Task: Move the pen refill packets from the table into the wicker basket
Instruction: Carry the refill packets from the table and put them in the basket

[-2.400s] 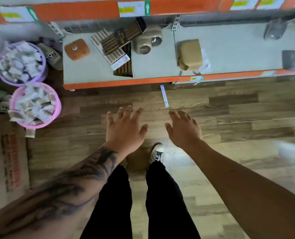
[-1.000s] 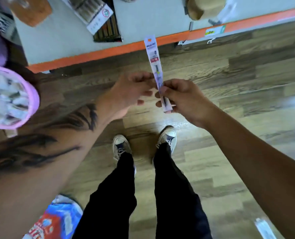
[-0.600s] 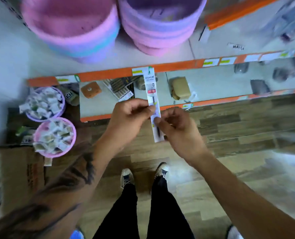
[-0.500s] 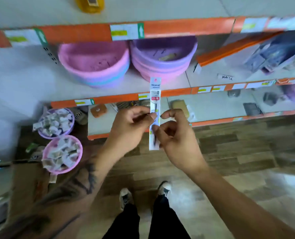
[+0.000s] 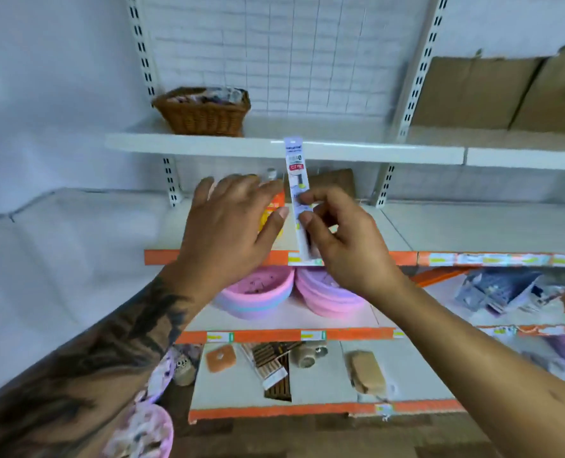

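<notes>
Head view, right hand (image 5: 344,239) still pinching packet (image 5: 297,190), left hand (image 5: 231,226) released, basket (image 5: 205,117) now visible

A wicker basket (image 5: 202,111) sits on the white top shelf (image 5: 340,151).

Single head cam, worn – looks fwd and slightly down at shelving unit (image 5: 284,150), close range; wicker basket (image 5: 203,110) on its top shelf, upper left – no 2nd view.
</notes>
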Demonstrator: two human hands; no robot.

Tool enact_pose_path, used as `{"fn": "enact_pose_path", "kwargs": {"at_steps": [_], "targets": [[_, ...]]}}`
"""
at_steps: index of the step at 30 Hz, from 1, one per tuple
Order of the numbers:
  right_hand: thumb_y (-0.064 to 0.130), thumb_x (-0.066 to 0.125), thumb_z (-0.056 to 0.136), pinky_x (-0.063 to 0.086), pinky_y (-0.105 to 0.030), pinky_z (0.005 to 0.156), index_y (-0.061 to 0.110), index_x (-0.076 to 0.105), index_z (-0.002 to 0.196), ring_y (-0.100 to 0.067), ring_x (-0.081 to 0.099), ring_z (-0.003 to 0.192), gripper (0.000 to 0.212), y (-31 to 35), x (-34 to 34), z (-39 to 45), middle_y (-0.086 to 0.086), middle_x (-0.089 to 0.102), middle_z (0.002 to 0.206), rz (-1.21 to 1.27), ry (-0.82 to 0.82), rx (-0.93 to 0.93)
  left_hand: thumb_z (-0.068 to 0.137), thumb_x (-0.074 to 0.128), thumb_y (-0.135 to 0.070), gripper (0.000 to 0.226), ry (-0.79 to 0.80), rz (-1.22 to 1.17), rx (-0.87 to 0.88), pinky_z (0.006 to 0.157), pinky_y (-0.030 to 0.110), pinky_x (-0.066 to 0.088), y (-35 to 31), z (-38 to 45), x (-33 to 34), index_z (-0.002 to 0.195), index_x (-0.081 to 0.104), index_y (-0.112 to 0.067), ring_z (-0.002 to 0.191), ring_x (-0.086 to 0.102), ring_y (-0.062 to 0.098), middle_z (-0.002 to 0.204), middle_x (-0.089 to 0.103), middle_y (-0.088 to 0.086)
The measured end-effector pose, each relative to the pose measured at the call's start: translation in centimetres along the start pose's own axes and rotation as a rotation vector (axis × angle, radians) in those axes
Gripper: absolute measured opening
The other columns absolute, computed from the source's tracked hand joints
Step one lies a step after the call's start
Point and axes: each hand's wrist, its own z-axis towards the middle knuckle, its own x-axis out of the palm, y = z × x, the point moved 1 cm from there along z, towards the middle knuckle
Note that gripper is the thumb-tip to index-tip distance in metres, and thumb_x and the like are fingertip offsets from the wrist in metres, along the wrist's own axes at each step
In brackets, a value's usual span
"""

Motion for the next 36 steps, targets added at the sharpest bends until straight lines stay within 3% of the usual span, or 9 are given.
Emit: {"fn": "enact_pose_path", "kwargs": {"at_steps": [6,9,11,13,16,23,27,30,36], "targets": [[0.022,0.060,0.102,0.045,-0.026,0.057,0.025,0.059,0.112,-0.007,0.057,0.054,0.011,4.7,0.7,11.0,0.002,0.065,0.064,-0.049,-0.007,0.012,0.098,0.037,-0.060,0.059,0.050,0.226,-0.111,0.116,0.063,0.025,6.2,3.5,-2.9,0.146,0.052,-0.030,0.141,0.045,0.033,0.149,0.053,0.011],[0.023,0.059,0.103,0.037,-0.011,0.045,0.023,0.054,0.116,-0.004,0.059,0.060,0.015,5.9,2.4,17.0,0.004,0.066,0.075,-0.062,0.026,0.104,0.097,0.031,-0.062,0.063,0.146,0.290,-0.141,0.117,0.064,0.023,9.6,5.2,-2.6,0.148,0.049,-0.030,0.143,0.043,0.031,0.150,0.053,0.011],[0.022,0.059,0.102,0.041,-0.014,0.048,0.021,0.055,0.114,-0.016,0.063,0.079,0.013,5.4,4.2,20.7,-0.001,0.068,0.093,-0.088,0.032,0.169,0.099,0.034,-0.063,0.063,0.219,0.327,-0.160,0.117,0.065,0.023,11.9,6.0,-1.8,0.151,0.045,-0.030,0.145,0.041,0.031,0.154,0.049,0.010],[0.021,0.057,0.101,0.052,-0.026,0.066,0.016,0.061,0.116,-0.025,0.066,0.097,0.017,4.5,6.1,23.9,-0.008,0.070,0.111,-0.170,0.031,0.218,0.099,0.036,-0.065,0.065,0.270,0.360,-0.172,0.118,0.065,0.025,14.2,6.8,-0.6,0.153,0.041,-0.030,0.147,0.040,0.031,0.157,0.046,0.009],[0.017,0.054,0.101,0.059,-0.042,0.086,0.009,0.064,0.117,-0.032,0.068,0.102,0.021,2.7,8.6,28.1,-0.014,0.069,0.113,-0.256,0.010,0.269,0.098,0.037,-0.067,0.067,0.300,0.372,-0.196,0.118,0.066,0.026,17.5,7.9,1.7,0.153,0.036,-0.029,0.147,0.040,0.033,0.158,0.045,0.008],[0.021,0.056,0.098,0.056,-0.036,0.079,0.011,0.067,0.111,-0.028,0.063,0.095,0.019,-2.2,13.4,36.0,-0.009,0.066,0.103,-0.340,0.044,0.304,0.098,0.034,-0.067,0.070,0.269,0.344,-0.224,0.119,0.068,0.023,22.4,8.3,7.0,0.157,0.029,-0.030,0.148,0.038,0.037,0.160,0.042,0.010],[0.022,0.061,0.089,0.052,-0.038,0.079,0.014,0.059,0.090,-0.034,0.064,0.094,0.009,-4.5,14.9,37.3,-0.008,0.063,0.090,-0.531,0.143,0.347,0.099,0.033,-0.067,0.075,0.249,0.334,-0.215,0.117,0.069,0.026,23.0,7.0,9.2,0.161,0.021,-0.026,0.148,0.038,0.038,0.160,0.042,0.011],[0.020,0.060,0.089,0.054,-0.044,0.090,0.013,0.059,0.098,-0.035,0.063,0.097,0.012,-4.5,14.9,37.9,-0.012,0.066,0.101,-0.523,0.123,0.346,0.097,0.030,-0.068,0.077,0.226,0.333,-0.226,0.117,0.070,0.026,22.8,6.7,9.7,0.161,0.024,-0.026,0.148,0.036,0.040,0.161,0.040,0.014],[0.027,0.050,0.096,0.046,-0.042,0.091,0.015,0.067,0.106,-0.036,0.059,0.108,0.023,-3.4,13.1,36.3,-0.013,0.065,0.113,-0.550,0.090,0.282,0.096,0.032,-0.068,0.077,0.266,0.374,-0.283,0.116,0.073,0.023,21.5,6.4,8.7,0.161,0.024,-0.028,0.149,0.035,0.041,0.162,0.038,0.014]]}}
